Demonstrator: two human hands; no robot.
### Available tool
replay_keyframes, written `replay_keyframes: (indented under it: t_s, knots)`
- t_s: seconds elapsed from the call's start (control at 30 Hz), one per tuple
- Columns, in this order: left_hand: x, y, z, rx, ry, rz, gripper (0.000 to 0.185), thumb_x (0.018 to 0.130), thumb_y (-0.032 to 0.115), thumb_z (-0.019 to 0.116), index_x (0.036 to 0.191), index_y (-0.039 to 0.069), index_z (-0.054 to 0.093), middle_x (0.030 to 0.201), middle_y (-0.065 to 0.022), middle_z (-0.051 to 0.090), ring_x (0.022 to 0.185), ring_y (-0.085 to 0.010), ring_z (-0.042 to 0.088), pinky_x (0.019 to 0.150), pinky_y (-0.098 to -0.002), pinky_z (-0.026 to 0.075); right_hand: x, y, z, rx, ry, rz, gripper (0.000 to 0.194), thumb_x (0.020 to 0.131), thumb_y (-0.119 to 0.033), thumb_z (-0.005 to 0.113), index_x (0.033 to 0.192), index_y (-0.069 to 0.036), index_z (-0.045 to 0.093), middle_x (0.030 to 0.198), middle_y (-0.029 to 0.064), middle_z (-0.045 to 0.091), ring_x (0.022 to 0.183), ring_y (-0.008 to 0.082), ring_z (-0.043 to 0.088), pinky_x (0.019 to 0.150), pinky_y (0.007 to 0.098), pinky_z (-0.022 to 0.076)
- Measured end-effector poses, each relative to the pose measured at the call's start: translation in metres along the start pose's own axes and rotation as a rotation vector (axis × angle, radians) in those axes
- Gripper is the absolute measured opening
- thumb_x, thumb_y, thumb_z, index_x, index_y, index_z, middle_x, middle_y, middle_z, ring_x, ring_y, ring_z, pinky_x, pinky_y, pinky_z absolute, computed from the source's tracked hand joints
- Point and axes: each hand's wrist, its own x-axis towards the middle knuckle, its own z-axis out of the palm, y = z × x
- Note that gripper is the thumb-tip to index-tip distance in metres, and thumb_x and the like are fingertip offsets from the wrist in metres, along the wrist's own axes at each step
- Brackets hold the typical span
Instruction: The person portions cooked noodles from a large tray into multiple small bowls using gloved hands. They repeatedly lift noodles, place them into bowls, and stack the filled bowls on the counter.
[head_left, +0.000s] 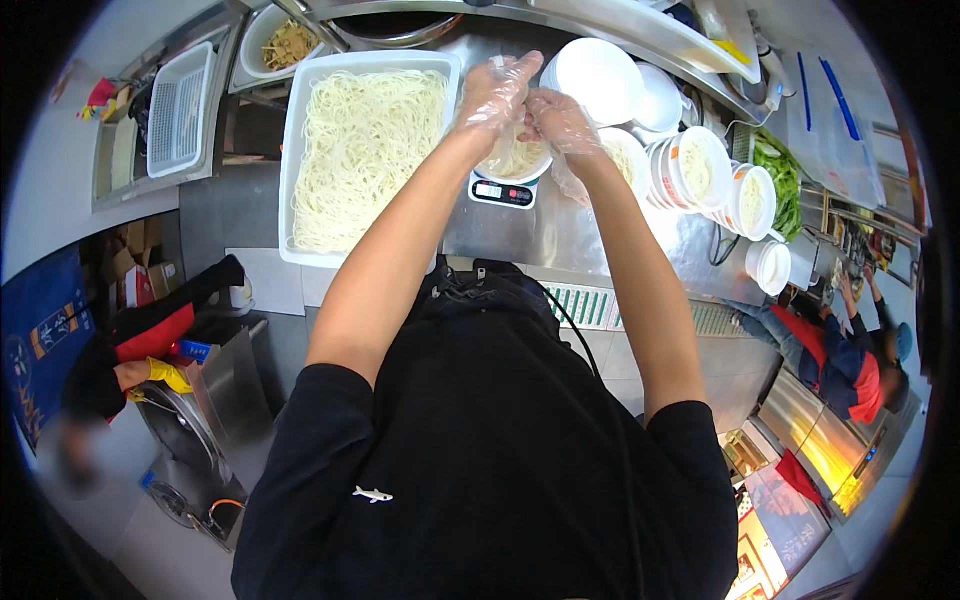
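My left hand (495, 94), in a clear plastic glove, is above a white bowl (546, 166) that holds pale thin noodles (514, 160). My right hand (561, 120), gloved the same way, meets it over the bowl with curled fingers. Whether any noodles are between the fingers is hidden. Beneath the bowl sits a small digital kitchen scale (502, 193) with a lit display. A large white plastic tub (288, 187), full of the same noodles, stands left of the scale. Another noodle-filled bowl (636, 169) is just right of my right hand.
Stacked white bowls (596, 79) stand behind my right hand. Farther right on the steel counter (555, 232) are noodle bowls (697, 169) in stacks and green leafy vegetables (776, 184). A co-worker in yellow gloves (169, 375) is at lower left; other people (832, 360) work at far right.
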Motion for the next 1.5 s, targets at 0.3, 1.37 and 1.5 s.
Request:
replay_keyframes:
  t_s: [0.3,1.37,1.5]
  knots:
    - [0.035,-0.049,-0.010,-0.225,0.103,-0.213,0.036,0.097,0.038,0.073,0.079,0.010,0.061,0.064,0.0004,0.049,0.054,-0.0129,0.039,0.053,-0.0345,0.034,0.010,0.031,0.001,0.064,0.068,0.050,0.031,0.110,-0.024,0.055,0.121,0.003,0.065,0.093,0.0047,0.063,0.081,0.0113,0.060,0.077,0.0294,0.0596]
    - [0.025,-0.049,-0.006,0.254,-0.022,-0.105,0.039,0.105,0.041,0.063,0.091,0.004,0.064,0.072,-0.0029,0.055,0.062,-0.0164,0.053,0.065,-0.0365,0.058,-0.328,0.142,-0.136,0.229,0.740,-0.007,0.036,0.107,-0.025,0.062,0.132,0.001,0.065,0.116,0.0162,0.074,0.103,0.0219,0.072,0.097,0.0365,0.0581]
    - [0.024,-0.041,-0.007,0.313,-0.018,-0.089,0.038,0.105,0.041,0.063,0.092,0.006,0.064,0.067,-0.0004,0.050,0.060,-0.0156,0.049,0.066,-0.0376,0.057,-0.359,0.238,-0.135,0.157,0.841,0.094,0.032,0.108,-0.023,0.061,0.129,0.001,0.066,0.110,0.0132,0.074,0.099,0.0179,0.070,0.092,0.0328,0.0577]
